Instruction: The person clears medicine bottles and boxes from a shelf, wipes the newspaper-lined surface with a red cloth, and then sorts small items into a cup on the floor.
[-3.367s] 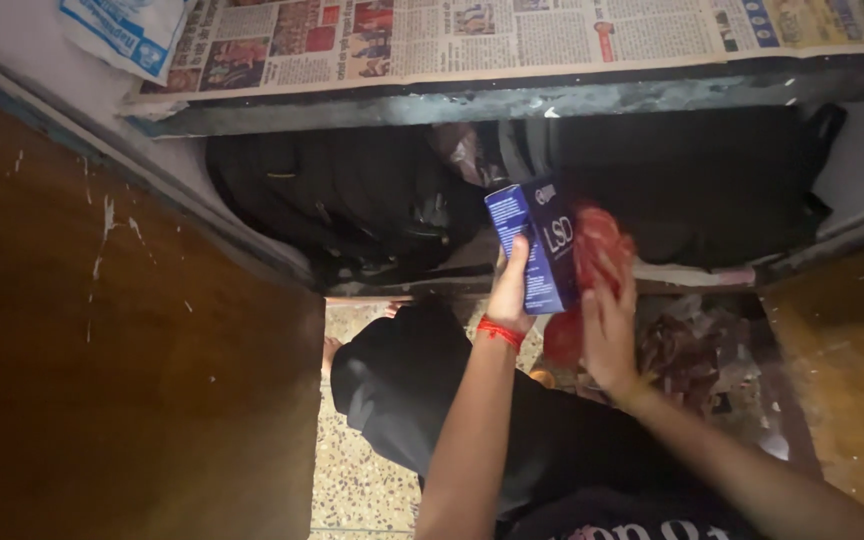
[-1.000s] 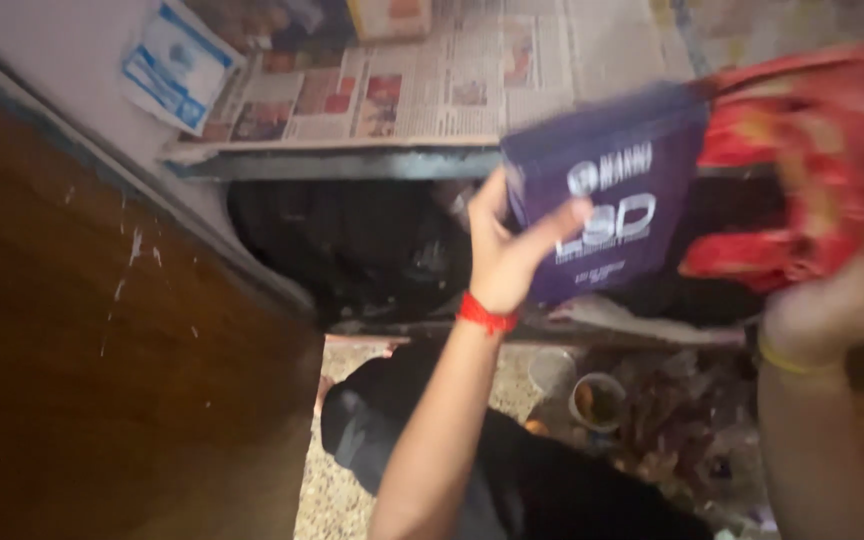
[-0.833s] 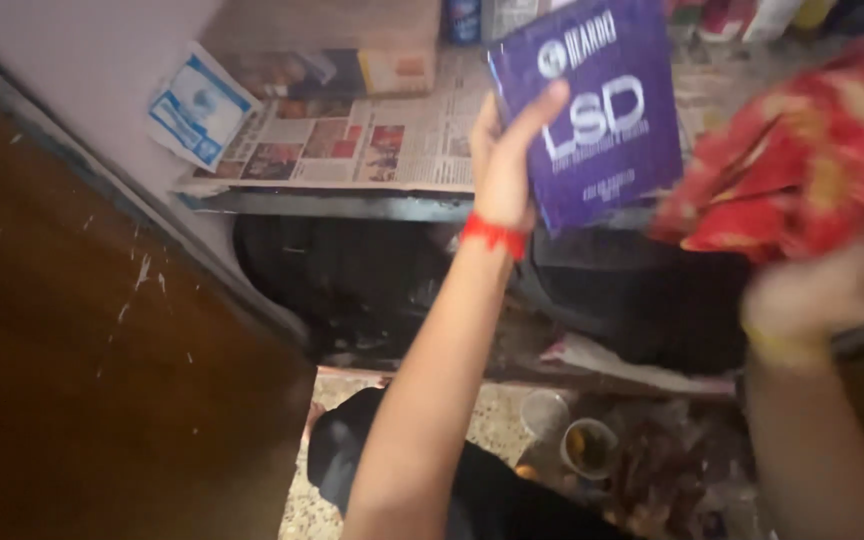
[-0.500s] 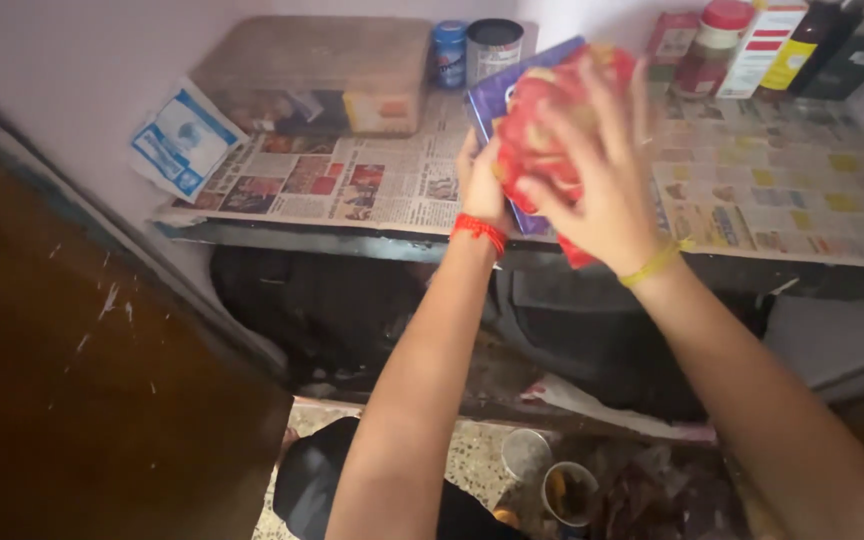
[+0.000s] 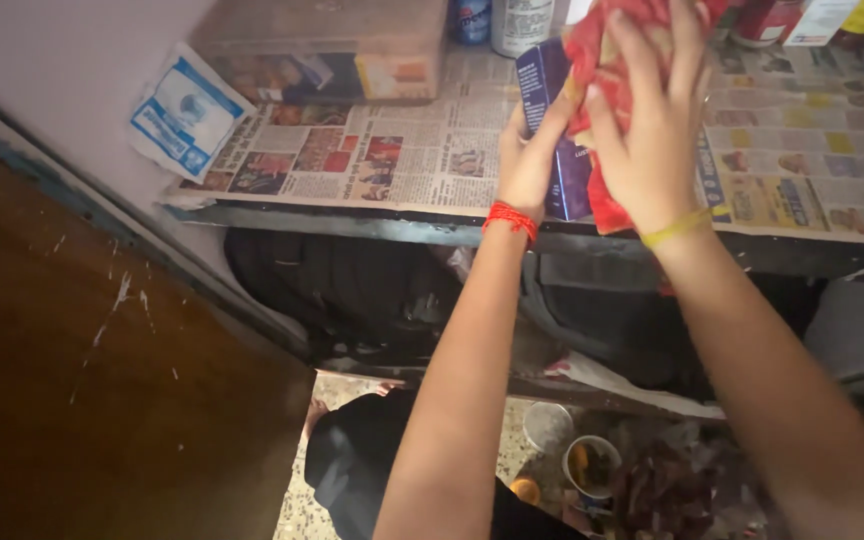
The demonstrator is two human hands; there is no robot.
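My left hand [image 5: 530, 160] grips a dark blue cardboard box [image 5: 552, 130] and holds it upright over the front of a newspaper-lined shelf [image 5: 372, 165]. A red thread band circles that wrist. My right hand [image 5: 652, 130], with a yellow band at the wrist, presses a red patterned cloth [image 5: 597, 60] against the box's right face and covers most of it. Both arms reach up from the lower edge of the view.
A wooden door [image 5: 102, 400] stands at the left. Dark bags [image 5: 352, 290] fill the space under the shelf. A flat box [image 5: 322, 45], cans [image 5: 497, 20] and bottles [image 5: 802, 15] line the shelf's back. Small cups [image 5: 592, 465] and clutter sit on the floor.
Both hands have lifted the blue box and red cloth from under the shelf up to shelf height. The cloth has come over the box's face, and the view tilted upward.
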